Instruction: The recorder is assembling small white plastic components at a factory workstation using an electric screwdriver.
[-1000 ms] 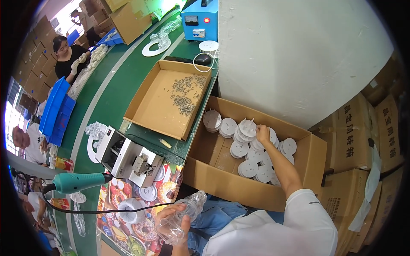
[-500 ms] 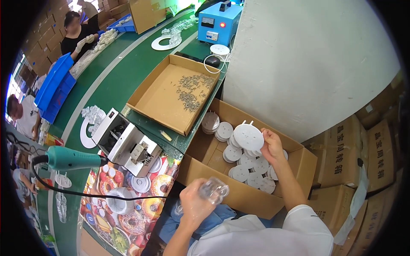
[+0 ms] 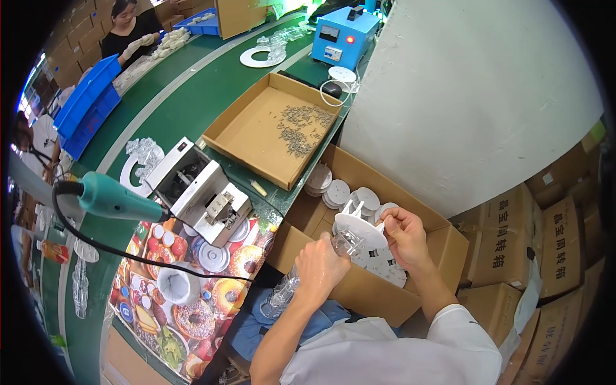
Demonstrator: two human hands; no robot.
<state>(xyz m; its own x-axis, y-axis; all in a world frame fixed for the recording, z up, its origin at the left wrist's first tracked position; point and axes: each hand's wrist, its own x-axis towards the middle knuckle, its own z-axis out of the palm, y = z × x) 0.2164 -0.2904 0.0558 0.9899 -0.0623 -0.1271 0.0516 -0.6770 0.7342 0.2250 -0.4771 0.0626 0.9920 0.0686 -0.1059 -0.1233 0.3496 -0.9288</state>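
My left hand (image 3: 321, 268) is closed around a long clear plastic piece (image 3: 280, 298), whose lower part sticks out below the fist and whose top shows above the fingers. Right above that top end is a white round disc (image 3: 359, 230) with small prongs on its upper face. My right hand (image 3: 405, 239) pinches the disc by its right edge, holding it tilted. Disc and clear piece appear to touch, though the fingers partly hide the spot. Beneath both hands stands an open cardboard box (image 3: 443, 253), with several more white discs (image 3: 337, 192) inside.
A shallow cardboard tray (image 3: 247, 131) of small screws lies on the green table. Beside it stands a white screw feeder (image 3: 199, 192); a teal electric screwdriver (image 3: 122, 197) hangs at its left. A blue power unit (image 3: 346, 38) is at the back, near the white wall. Another person works far left.
My left hand has risen rightward with the clear piece, and my right hand has brought the disc down and left over its end. The disc is now tilted. The whole view has shifted slightly.
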